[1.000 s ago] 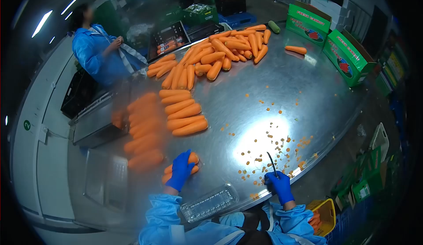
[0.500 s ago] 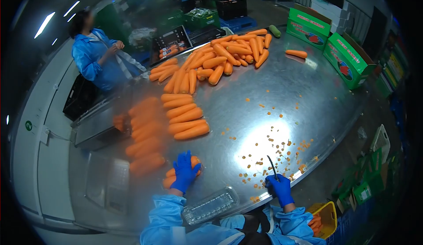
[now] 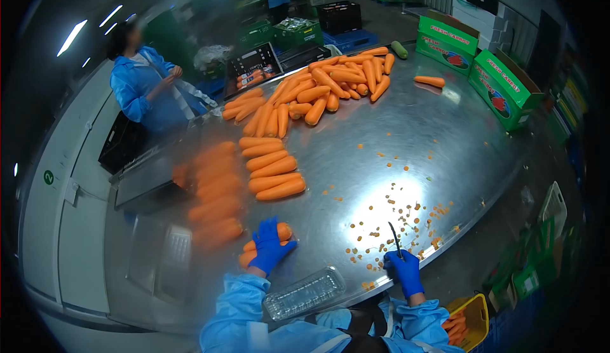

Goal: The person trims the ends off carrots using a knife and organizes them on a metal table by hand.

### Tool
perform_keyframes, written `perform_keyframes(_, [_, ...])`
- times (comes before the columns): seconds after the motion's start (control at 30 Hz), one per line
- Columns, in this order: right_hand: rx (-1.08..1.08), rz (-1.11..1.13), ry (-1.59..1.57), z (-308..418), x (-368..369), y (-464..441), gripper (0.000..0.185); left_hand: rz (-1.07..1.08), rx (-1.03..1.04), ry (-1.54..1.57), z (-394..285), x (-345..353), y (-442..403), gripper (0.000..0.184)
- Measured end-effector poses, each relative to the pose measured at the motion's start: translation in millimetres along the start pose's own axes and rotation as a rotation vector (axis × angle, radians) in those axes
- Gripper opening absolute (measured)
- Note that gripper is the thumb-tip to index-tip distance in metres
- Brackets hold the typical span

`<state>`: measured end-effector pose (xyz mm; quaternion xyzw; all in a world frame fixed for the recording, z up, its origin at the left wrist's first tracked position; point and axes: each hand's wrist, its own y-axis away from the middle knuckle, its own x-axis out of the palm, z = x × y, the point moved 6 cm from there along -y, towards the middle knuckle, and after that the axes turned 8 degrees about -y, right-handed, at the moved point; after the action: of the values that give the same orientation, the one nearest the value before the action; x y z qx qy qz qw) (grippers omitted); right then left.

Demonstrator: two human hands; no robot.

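My left hand (image 3: 269, 246), in a blue glove, lies with spread fingers on top of a few carrots (image 3: 284, 231) near the front of the metal table (image 3: 330, 232). A knife (image 3: 394, 235) with a dark curved blade points away from me, its handle gripped in my gloved right hand (image 3: 404, 269). Between my hands, at the table's near edge, is a clear plastic tray (image 3: 305, 294). Small orange cut pieces (image 3: 400, 210) are scattered beyond the knife. Several carrots lie in rows (image 3: 276, 172) beyond my left hand.
A large carrot pile (image 3: 324, 86) covers the far side, with a green vegetable (image 3: 399, 50) beside it. Two green cartons (image 3: 502, 89) stand far right. A person in blue (image 3: 143, 86) stands far left. A yellow crate (image 3: 475, 321) with carrots sits below the right edge.
My left hand's fingers have spread from around the carrots to lying over them. The view has shifted slightly. My right hand still holds the knife in nearly the same place.
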<state>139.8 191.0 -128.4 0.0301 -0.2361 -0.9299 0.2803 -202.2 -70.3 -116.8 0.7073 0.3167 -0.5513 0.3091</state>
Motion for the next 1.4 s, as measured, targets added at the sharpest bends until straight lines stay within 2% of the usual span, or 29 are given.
perform_keyframes(0.1, [0.01,-0.028,0.0,2,1,3,0.016,-0.057,-0.03,0.012,6,0,13,0.113])
perform_keyframes(0.23, [0.01,-0.048,-0.005,2,3,5,0.016,-0.105,0.016,-0.123,9,-7,39,0.112])
perform_keyframes(0.37, [0.01,-0.032,0.034,-6,-2,-2,0.017,-0.113,0.078,-0.094,26,-14,54,0.109])
perform_keyframes(0.47, [0.003,-0.043,0.058,-6,-3,-2,0.017,-0.14,0.065,-0.068,61,-4,66,0.113])
perform_keyframes(0.57, [-0.031,-0.043,0.043,-9,-3,-2,0.017,-0.135,-0.005,0.182,102,-1,78,0.117])
perform_keyframes(0.67, [-0.053,-0.031,0.026,-10,-2,-3,0.017,-0.047,-0.174,0.489,128,-16,86,0.119])
perform_keyframes(0.77, [-0.018,-0.038,0.07,-7,-1,-3,0.016,-0.016,-0.231,0.539,151,-23,83,0.121])
perform_keyframes(0.87, [0.003,-0.039,0.062,-5,0,-1,0.016,-0.056,-0.236,0.389,157,-23,83,0.111])
perform_keyframes(0.93, [0.005,-0.046,0.082,-2,1,0,0.017,-0.129,-0.374,0.668,143,-39,84,0.095])
perform_keyframes(0.97, [0.007,-0.053,0.091,-1,1,0,0.017,-0.182,-0.504,1.015,109,-66,85,0.084])
perform_keyframes(1.03, [0.017,-0.056,0.087,-1,1,0,0.017,-0.218,-0.473,1.437,74,-55,80,0.059])
perform_keyframes(1.1, [0.01,-0.048,0.085,-5,1,-1,0.017,-0.236,-0.009,0.779,50,-25,86,0.043])
perform_keyframes(1.13, [-0.005,-0.04,0.084,-9,0,-4,0.018,-0.241,0.267,0.044,21,-12,97,0.043])
perform_keyframes(1.2, [-0.011,-0.035,0.084,-8,-1,-4,0.019,0.049,0.319,0.405,-25,-4,116,0.048])
perform_keyframes(1.3, [0.002,-0.04,0.073,-2,1,1,0.019,0.149,0.345,0.398,-47,15,131,0.043])
perform_keyframes(1.4, [-0.029,-0.023,0.055,-8,0,-1,0.019,0.14,0.267,0.442,-38,29,130,0.036])
